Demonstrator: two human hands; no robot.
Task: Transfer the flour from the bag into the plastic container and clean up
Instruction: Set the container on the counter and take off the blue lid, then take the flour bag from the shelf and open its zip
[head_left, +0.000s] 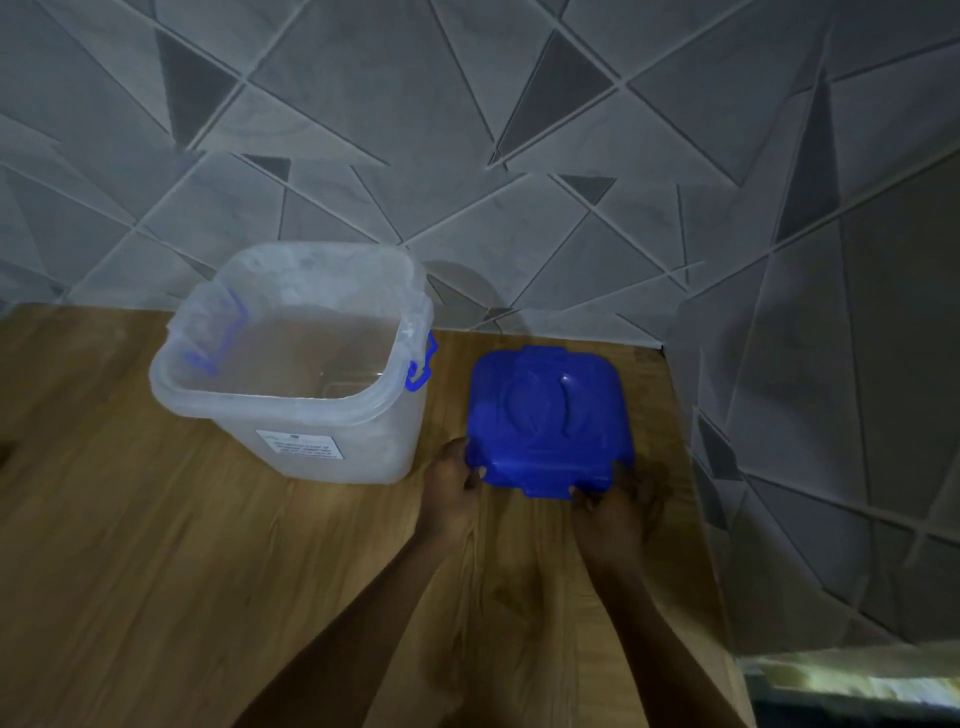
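Now both hands grasp the blue lid (548, 421) on the table (156, 545): left hand (454, 480) at its near left corner, right hand (608, 512) at its near edge. Just left stands the open tub (291, 364), upright.

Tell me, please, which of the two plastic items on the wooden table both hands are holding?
The flat blue plastic lid; the left hand and right hand grip its near edge. The translucent plastic container stands untouched beside it.
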